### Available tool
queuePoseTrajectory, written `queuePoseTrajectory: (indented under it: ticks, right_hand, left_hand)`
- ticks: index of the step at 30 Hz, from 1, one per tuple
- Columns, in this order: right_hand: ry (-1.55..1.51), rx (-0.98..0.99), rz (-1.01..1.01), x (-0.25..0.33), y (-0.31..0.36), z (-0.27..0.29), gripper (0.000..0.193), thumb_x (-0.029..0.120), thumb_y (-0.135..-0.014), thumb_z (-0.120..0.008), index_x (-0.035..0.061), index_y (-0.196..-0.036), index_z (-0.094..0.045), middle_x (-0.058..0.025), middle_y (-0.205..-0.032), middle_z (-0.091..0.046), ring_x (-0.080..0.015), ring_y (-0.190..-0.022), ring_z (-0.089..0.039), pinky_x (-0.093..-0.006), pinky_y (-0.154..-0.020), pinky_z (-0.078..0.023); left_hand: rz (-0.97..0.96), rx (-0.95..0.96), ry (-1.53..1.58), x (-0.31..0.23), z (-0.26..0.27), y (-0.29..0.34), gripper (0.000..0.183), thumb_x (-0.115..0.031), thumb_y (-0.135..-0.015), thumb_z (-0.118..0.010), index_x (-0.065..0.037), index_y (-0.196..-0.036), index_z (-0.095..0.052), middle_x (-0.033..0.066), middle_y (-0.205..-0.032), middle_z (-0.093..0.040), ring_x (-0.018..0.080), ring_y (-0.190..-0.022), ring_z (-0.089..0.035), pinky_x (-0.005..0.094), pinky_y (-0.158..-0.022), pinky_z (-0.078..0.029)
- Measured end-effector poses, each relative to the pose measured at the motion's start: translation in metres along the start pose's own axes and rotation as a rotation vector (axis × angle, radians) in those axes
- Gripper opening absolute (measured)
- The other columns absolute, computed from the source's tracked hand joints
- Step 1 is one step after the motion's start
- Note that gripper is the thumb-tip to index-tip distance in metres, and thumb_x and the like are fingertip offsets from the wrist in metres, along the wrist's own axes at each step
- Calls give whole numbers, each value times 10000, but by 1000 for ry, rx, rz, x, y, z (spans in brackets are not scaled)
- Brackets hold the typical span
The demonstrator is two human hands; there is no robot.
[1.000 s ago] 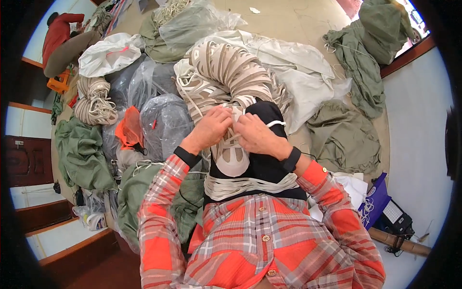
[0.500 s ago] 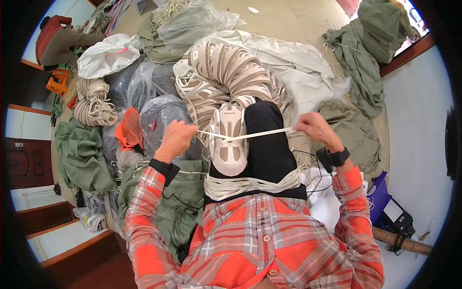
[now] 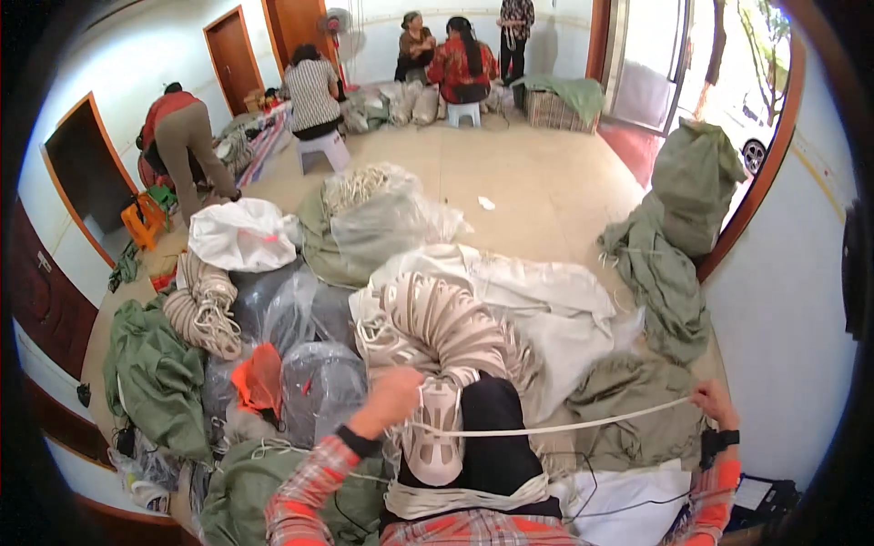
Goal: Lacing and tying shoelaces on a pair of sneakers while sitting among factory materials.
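Note:
A beige and white shoe upper [image 3: 435, 460] lies toe toward me on my black-clad left thigh. A flat cream shoelace [image 3: 583, 422] runs from its eyelets far out to the right. My right hand [image 3: 716, 403] pinches the lace's outer end. My left hand [image 3: 393, 400] is closed at the upper's left edge, near its top; what its fingers grip is hidden. More pale laces [image 3: 464, 502] lie in a loose bundle across my lap. Just beyond my knees, many more shoe uppers [image 3: 446, 328] are nested in a long curved stack.
Clear plastic bags [image 3: 323, 387], green sacks [image 3: 155, 378] and a white sack [image 3: 519, 291] surround me. Another bundle of uppers [image 3: 202, 309] lies at the left. A dark cable [image 3: 590, 473] loops beside my right leg. Several people are farther back, near an open door [image 3: 651, 73].
My right hand has moved far right, drawing out a long length of lace. My left hand has come in to the upper's edge. The view has tilted up, showing more of the room.

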State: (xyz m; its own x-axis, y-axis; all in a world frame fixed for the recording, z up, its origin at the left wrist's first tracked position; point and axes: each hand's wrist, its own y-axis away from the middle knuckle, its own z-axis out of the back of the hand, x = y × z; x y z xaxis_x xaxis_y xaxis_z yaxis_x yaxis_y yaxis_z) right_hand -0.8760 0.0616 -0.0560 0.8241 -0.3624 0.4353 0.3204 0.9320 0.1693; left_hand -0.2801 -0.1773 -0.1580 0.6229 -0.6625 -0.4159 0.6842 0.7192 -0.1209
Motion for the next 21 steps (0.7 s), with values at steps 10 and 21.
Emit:
queuePoseTrajectory:
  ticks: [10,21]
  right_hand:
    - [270,-362,-116,-48,53,92,108,94,-636,-638,-7,-630,-599,-164,-561,-545,-302,-535,-543,-363,-504,-418]
    - [812,-452,-33,-161,81,18,96,117,-630,-643,25,-648,-623,-200,-676,-555,-357,-701,-530,-436,-634,-420]
  left_hand:
    - [-410,724,608,-120,-49,-70,270,-265,-863,-469,-17,-856,-575,169,-801,-601,355,-770,-571,403,-672,-443]
    - [-336,582,646,-116,28,-12,203,-185,-883,-460,-14,-855,-566,153,-754,-578,331,-713,-560,372,-642,-441]
